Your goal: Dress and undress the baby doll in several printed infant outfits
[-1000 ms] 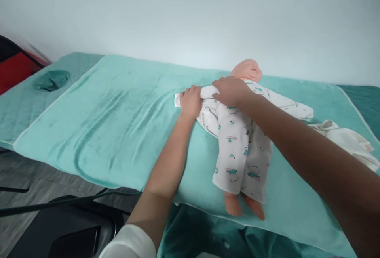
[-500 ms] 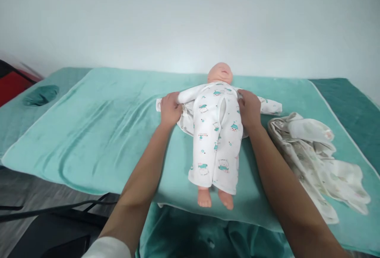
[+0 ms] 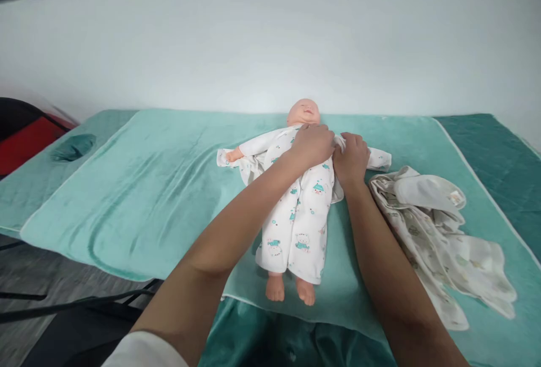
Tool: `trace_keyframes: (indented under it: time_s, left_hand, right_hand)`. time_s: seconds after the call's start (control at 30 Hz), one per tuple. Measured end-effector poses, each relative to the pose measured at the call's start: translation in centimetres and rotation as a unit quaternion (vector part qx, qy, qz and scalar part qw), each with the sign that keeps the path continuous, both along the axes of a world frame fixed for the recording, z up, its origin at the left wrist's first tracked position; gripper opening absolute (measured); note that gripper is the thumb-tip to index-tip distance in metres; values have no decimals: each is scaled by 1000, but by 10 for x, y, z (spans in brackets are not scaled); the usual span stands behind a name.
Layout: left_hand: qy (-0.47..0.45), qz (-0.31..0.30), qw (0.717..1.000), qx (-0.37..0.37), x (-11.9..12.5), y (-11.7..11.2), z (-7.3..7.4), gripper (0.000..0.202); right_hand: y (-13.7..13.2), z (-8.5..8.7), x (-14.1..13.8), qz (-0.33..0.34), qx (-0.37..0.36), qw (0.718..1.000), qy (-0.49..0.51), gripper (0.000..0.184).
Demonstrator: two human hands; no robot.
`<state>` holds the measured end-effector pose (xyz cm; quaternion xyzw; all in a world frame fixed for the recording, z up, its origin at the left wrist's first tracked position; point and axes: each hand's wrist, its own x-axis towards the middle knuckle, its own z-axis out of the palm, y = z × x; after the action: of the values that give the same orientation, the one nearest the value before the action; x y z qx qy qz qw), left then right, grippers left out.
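Note:
A baby doll (image 3: 305, 112) lies on its back, its bare feet towards me. It wears a white baby outfit (image 3: 291, 231) with a teal and grey animal print. My left hand (image 3: 313, 144) is across the doll's chest, its fingers curled down on the cloth by the shoulder at the right. Beside that shoulder, my right hand (image 3: 351, 158) is closed on the cloth by the doll's arm; the fingertips of both hands are hidden. One sleeve (image 3: 380, 159) stretches out past my right hand. At the left, the doll's small hand (image 3: 234, 155) lies on a loose white sleeve (image 3: 222, 158).
A crumpled cream printed baby garment (image 3: 439, 231) lies to the right on the teal bed cover (image 3: 127, 186). The bed has a face hole (image 3: 72, 147) at its left end. A white wall (image 3: 270, 45) stands behind. A dark chair (image 3: 80, 327) is at the lower left.
My left hand has moved right, from the doll's arm at the left to its chest, uncovering the doll's hand. My right hand stays by the other arm. The view has shifted slightly.

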<state>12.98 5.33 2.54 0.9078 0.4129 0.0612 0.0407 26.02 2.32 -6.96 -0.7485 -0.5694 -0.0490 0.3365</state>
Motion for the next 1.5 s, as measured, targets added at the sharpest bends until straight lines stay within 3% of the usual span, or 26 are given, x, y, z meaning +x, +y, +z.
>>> trace_keyframes:
  time_s: [0.1,0.2,0.4,0.53,0.67,0.9,1.1,1.3,1.5]
  left_hand:
    - [80,21,996,-18,29,8,-5,32]
    - [103,43,993,-26,46,12,-12,35]
    - [125,62,990,-17,46,27,-12,39]
    - [157,18,987,-17,44,32,-12,39]
    - [178,-23,984,-19,59,36,-22,33]
    - [223,-105,969,-16,62,56,-30,39]
    - [240,-119,963,19,53,51,-18,45]
    - [253,-96,960,73,34,47,8,46]
    - [264,-40,961,76,5,44,32,52]
  right_hand:
    - [1,1,2,4,-28,1000,-6,32]
    - [1,5,3,16,-64,998,-6,28]
    - [2,10,10,-35,-65,996,42,40]
    - [4,6,12,-49,-61,995,69,40]
    - [6,3,11,-52,-56,995,71,36]
    - [8,9,17,-61,-127,987,72,36]
    - [5,10,21,-65,-89,986,122,35]
    - [3,6,29,-75,-45,976,200,35]
    - [1,5,38,-104,-42,969,218,45]
